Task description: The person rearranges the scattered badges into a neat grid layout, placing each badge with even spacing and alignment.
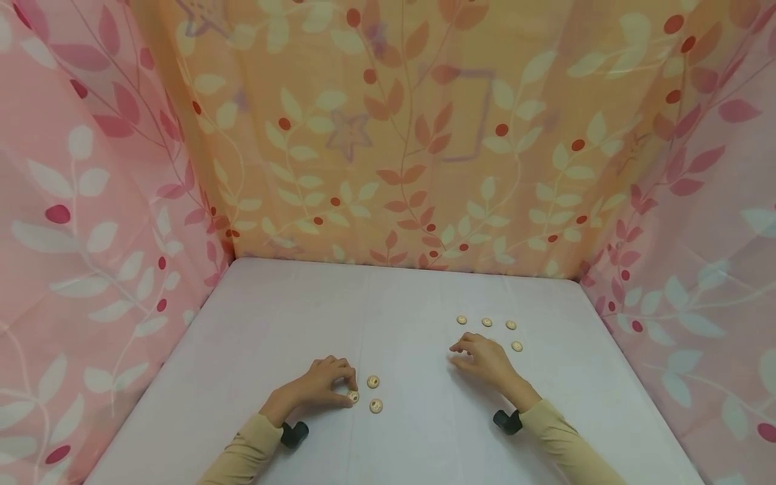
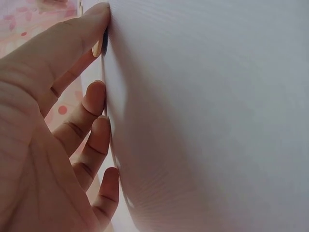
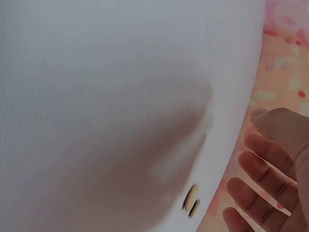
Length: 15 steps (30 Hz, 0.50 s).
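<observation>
Small round cream buttons lie on a white table (image 1: 412,438). My left hand (image 1: 348,393) rests at the front left, with thumb and forefinger pinching one button (image 1: 353,397). In the left wrist view the thumb (image 2: 72,38) pins that button (image 2: 98,47) against the cloth. Two more buttons (image 1: 372,382) (image 1: 376,405) lie just to its right. My right hand (image 1: 462,355) rests on the table at centre right with its fingers loosely curled, holding nothing. Several buttons lie beyond it, the nearest (image 1: 516,346) beside its knuckles. The right wrist view shows relaxed fingers (image 3: 263,166) and two buttons (image 3: 191,200).
Floral curtains close in the table on the left (image 1: 91,222), the back (image 1: 412,135) and the right (image 1: 697,222). Black wrist cameras (image 1: 294,433) (image 1: 506,421) sit on both beige sleeves. Bare cloth lies between the hands.
</observation>
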Each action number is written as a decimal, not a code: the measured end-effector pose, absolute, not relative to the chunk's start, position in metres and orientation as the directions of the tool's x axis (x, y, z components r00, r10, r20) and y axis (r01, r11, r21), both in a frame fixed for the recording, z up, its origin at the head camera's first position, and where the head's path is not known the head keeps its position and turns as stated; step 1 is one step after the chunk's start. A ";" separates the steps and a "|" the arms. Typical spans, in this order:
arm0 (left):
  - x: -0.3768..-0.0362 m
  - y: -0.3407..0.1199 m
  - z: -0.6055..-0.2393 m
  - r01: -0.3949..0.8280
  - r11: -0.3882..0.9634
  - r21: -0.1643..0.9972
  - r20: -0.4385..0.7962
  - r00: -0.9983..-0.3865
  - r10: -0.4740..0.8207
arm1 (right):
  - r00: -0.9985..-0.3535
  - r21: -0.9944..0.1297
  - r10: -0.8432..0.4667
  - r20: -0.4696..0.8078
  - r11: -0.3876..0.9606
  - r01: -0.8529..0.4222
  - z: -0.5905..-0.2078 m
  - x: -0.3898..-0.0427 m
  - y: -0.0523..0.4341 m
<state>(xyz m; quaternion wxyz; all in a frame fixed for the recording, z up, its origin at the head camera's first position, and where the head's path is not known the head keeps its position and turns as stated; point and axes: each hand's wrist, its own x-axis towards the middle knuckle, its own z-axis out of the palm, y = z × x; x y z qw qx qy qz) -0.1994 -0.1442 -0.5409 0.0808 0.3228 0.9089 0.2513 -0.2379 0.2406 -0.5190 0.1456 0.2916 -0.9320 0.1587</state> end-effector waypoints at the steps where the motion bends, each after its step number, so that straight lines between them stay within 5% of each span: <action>1: -0.199 -0.144 -0.541 0.547 0.666 0.508 0.015 -0.779 0.627 | -0.782 -0.205 -0.506 0.364 0.775 -0.597 -0.519 -0.236 0.237; 15: -0.198 -0.144 -0.538 0.545 0.664 0.512 0.019 -0.780 0.626 | -0.702 -0.196 -0.622 0.347 0.684 -0.703 -0.520 -0.221 0.192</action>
